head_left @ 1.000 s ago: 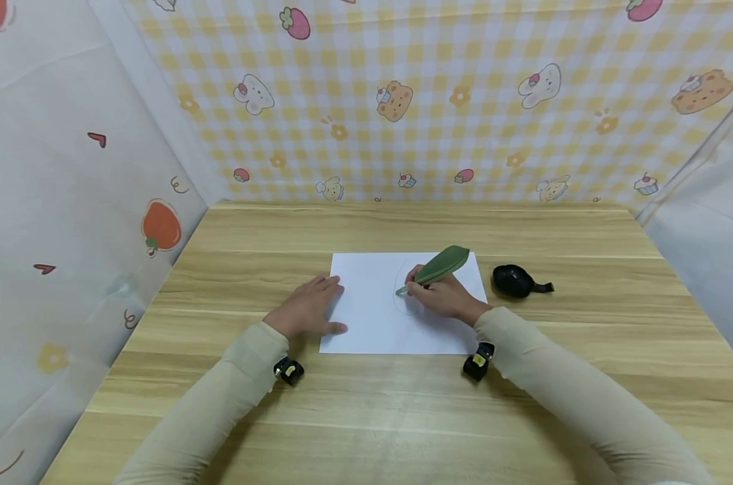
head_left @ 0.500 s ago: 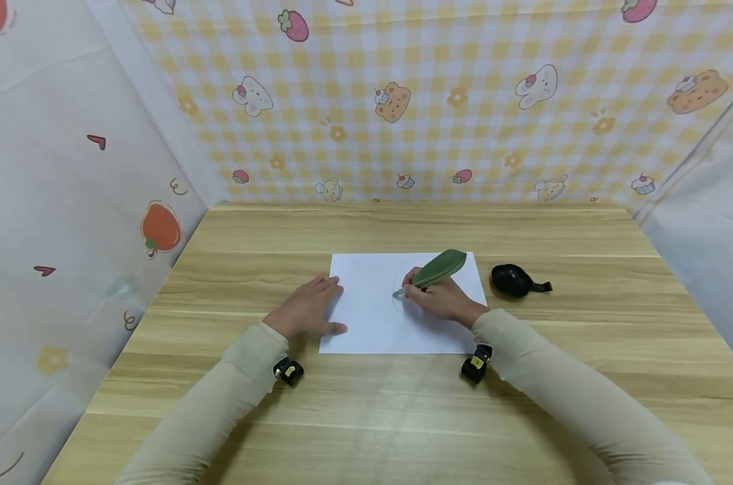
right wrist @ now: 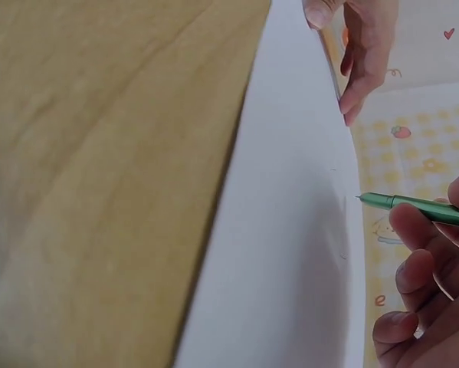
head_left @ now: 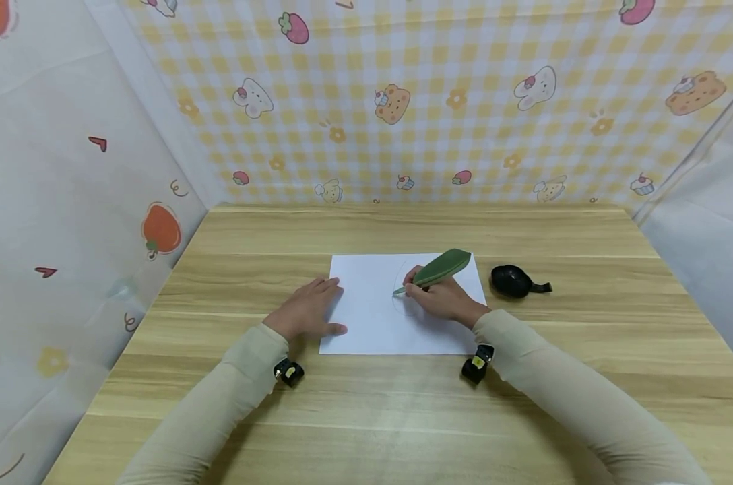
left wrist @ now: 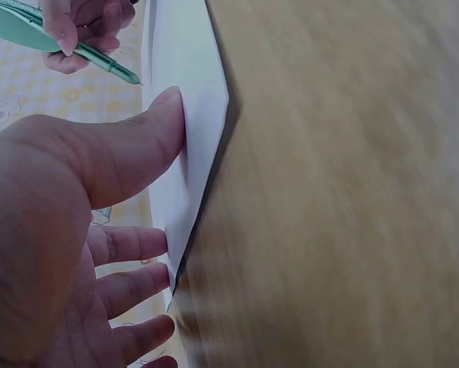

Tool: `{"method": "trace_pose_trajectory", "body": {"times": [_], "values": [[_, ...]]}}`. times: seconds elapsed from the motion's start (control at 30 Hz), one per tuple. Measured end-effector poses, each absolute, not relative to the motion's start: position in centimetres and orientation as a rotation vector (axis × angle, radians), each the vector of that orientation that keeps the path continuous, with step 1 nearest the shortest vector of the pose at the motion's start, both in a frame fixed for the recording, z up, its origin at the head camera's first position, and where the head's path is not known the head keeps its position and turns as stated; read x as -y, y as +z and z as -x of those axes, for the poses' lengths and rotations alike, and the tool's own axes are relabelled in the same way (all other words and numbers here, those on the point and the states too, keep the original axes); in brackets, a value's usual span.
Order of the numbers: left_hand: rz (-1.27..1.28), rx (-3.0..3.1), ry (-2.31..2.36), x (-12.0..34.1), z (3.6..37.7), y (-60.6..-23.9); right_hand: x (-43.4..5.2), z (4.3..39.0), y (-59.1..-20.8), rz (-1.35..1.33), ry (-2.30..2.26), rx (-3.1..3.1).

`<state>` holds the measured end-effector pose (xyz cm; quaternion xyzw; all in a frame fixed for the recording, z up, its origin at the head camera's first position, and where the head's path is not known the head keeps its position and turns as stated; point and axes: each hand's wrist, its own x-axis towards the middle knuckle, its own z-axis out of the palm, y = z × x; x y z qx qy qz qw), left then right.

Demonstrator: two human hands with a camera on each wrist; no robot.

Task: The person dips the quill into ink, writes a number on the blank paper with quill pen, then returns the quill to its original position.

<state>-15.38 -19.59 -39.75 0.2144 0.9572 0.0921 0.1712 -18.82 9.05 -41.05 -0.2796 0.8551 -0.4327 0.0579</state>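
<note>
In the head view a white sheet of paper (head_left: 366, 330) lies on the table, bearing a thin curved outline partly covered by my right hand (head_left: 442, 296). That hand pinches a green pen with a leaf-shaped top (head_left: 442, 267), its tip at the left side of the outline. My left hand (head_left: 306, 308) rests with spread fingers on the sheet's left edge. In the left wrist view the thumb (left wrist: 164, 126) and fingertips touch the paper. The right wrist view shows the slim green barrel (right wrist: 421, 207) between thumb and fingers, with the tip by the sheet.
Right of the paper lies a black rounded object with a short tail (head_left: 512, 281). The wooden table (head_left: 372, 417) reaches back to a yellow checked cloth (head_left: 427, 135). A white printed cloth (head_left: 51, 202) hangs along the left side.
The pen tip has shifted slightly left along the drawn outline, and the right hand moved a little with it. My left hand and the paper have stayed in place.
</note>
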Motion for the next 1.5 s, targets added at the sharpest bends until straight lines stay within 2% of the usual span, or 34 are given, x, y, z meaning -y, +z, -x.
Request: {"method": "trace_pose_trajectory", "body": {"times": [0.47, 1.13, 1.5], "values": [[-0.626, -2.720, 0.270, 19.7, 15.4, -39.8, -10.8, 19.3, -39.6, 0.816, -1.337, -2.679], [-0.623, -2.715, 0.278, 19.5, 15.5, -39.7, -17.0, 19.1, -38.6, 0.682, -1.321, -2.809], [-0.641, -2.708, 0.263, 19.5, 15.6, -39.4, -20.9, 18.8, -38.9, 0.837, -1.229, -3.020]]}}
